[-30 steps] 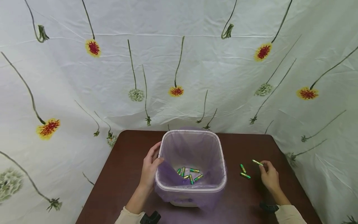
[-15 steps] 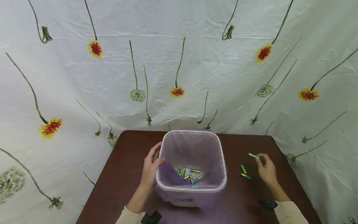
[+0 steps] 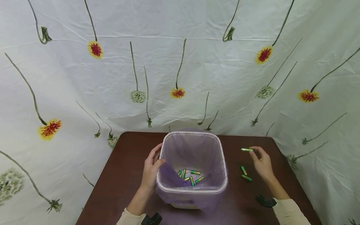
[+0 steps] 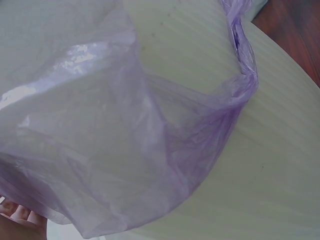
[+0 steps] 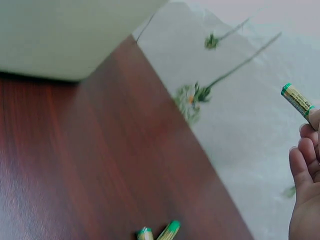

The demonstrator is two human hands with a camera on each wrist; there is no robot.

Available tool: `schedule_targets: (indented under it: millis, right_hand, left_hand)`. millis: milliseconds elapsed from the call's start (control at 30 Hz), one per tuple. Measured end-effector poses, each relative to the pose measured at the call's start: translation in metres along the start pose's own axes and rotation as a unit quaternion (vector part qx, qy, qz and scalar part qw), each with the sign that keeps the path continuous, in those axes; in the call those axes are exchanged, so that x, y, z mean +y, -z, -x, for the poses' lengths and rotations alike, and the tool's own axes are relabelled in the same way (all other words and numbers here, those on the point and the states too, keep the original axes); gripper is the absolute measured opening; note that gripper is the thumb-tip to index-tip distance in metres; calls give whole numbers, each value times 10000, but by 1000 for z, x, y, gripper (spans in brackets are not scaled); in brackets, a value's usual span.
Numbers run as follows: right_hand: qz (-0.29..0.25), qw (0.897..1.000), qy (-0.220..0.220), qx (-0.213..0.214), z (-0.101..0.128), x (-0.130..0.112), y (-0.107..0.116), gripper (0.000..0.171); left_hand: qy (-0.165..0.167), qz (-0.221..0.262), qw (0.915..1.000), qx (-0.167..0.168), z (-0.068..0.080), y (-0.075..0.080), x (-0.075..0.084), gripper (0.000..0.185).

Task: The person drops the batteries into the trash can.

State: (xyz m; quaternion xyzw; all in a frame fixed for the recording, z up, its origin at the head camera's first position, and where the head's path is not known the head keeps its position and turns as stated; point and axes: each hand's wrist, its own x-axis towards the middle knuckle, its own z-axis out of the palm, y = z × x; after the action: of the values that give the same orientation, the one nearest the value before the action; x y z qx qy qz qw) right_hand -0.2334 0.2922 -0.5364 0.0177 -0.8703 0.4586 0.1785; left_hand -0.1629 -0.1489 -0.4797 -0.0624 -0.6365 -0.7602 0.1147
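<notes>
I saw my right hand pinching one green-and-gold battery by its end, between thumb and fingertips, above the brown counter. The battery lay almost level, with its long axis running left to right; its free end pointed toward the bin, and the pinched end was to the right. It hung in the air, to the right of the bin and a little apart from its rim. In the right wrist view the same battery stuck out from my fingertips with a green cap at the free end.

My left hand gripped the left rim of the bin, thumb over the edge and fingers curled on the outside wall. The bin was white and square, lined with a thin purple bag folded over the rim. At its bottom lay several batteries in a loose heap, pointing in different directions.

Two more loose batteries lay on the counter below my right hand, close together but at different angles.
</notes>
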Motion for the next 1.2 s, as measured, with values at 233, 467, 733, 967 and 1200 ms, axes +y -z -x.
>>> schedule_targets:
  millis: [233, 467, 733, 967, 1200]
  right_hand:
    - [-370, 9987, 345, -55, -9, -29, -2, 22]
    - [-618, 9959, 659, -59, -11, -72, -1, 21]
    - [-1035, 9902, 900, -269, -19, -123, -2, 20]
    - [-1664, 9757, 1325, -524, -28, -129, -17, 19]
    - [-1935, 9654, 1562, -786, -28, -151, -32, 17]
  left_hand:
    - [4, -59, 10000, 41, 0, -1, 0, 57]
    - [72, -66, 10000, -7, 1, 0, -2, 58]
    - [-22, 3, 10000, -45, -1, 0, 0, 59]
    - [39, 3, 10000, 5, -1, 0, 0, 59]
    - [37, 32, 10000, 8, -1, 0, -1, 59]
